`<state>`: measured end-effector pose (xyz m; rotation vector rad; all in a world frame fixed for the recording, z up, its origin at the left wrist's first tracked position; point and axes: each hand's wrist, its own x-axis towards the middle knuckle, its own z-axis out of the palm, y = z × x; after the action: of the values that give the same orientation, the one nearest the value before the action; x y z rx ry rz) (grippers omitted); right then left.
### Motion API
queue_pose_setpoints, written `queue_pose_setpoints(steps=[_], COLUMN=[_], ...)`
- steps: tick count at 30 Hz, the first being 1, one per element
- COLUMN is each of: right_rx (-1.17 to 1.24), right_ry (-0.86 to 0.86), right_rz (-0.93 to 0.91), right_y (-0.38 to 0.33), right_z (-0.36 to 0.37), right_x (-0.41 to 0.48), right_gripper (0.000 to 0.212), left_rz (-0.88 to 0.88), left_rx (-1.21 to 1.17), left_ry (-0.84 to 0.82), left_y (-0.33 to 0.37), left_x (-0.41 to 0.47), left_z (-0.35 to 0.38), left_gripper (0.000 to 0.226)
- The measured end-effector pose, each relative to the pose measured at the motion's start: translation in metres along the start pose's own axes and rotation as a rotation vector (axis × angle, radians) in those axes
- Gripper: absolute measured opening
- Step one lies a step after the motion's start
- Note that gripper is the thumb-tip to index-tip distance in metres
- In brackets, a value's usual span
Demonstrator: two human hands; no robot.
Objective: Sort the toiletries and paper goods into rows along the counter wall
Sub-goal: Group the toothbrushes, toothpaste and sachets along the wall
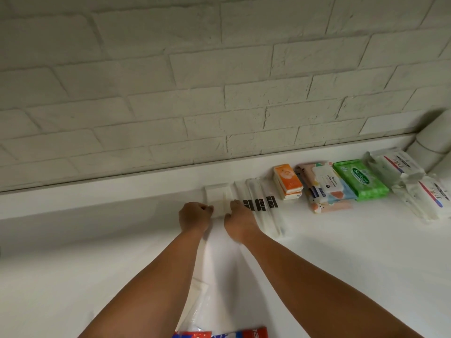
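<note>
A row of goods lies along the white counter (97,252) by the brick wall. My left hand (194,215) and my right hand (240,222) both pinch the near edge of a small white packet (218,195) at the row's left end. To its right lie white sachets with black labels (260,203), an orange tissue pack (288,182), a patterned wipes pack (327,189), a green wipes pack (361,180) and two white tissue packs (415,184).
A white paper roll (432,145) stands in the far right corner. A clear plastic bag (200,303) lies near the front edge between my forearms, beside a red, white and blue package (231,334). The wall (195,81) rises right behind the row.
</note>
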<state>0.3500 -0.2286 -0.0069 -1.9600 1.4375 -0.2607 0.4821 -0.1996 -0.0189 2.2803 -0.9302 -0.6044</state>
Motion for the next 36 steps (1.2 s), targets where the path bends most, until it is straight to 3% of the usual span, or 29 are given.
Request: queue_pose_setpoints(steps=[3,7,15,24,30,36], right_rx=[-0.004,-0.001,0.14,0.083,-0.043,-0.111], right_ry=[0.017,0.058,0.061,-0.034,-0.073,-0.082], right_rz=[-0.026,-0.122,-0.242,-0.312,-0.362,-0.35], right_y=[-0.002,-0.007,-0.032,-0.047,-0.056,-0.071], right_z=[-0.003,-0.005,0.01,0.066,0.11,0.136], right_x=[-0.006,-0.024,-0.093,-0.168,-0.197,-0.202], right_gripper=[0.039,0.045,0.034,0.034,0.034,0.037], left_rz=[0.033,0.137,0.295,0.26,0.128,0.265], left_rx=[-0.013,-0.058,-0.179,0.057,0.218,0.401], left_ry=[-0.023,-0.016,0.007,0.022,0.008,0.058], left_y=[-0.003,-0.004,-0.054,-0.149,-0.202,-0.225], left_x=[-0.007,-0.026,-0.095,-0.149,-0.171,-0.17], left_z=[-0.007,-0.031,-0.099,-0.142,-0.138,-0.133], left_gripper=[0.032,0.021,0.011,0.027,0.055,0.052])
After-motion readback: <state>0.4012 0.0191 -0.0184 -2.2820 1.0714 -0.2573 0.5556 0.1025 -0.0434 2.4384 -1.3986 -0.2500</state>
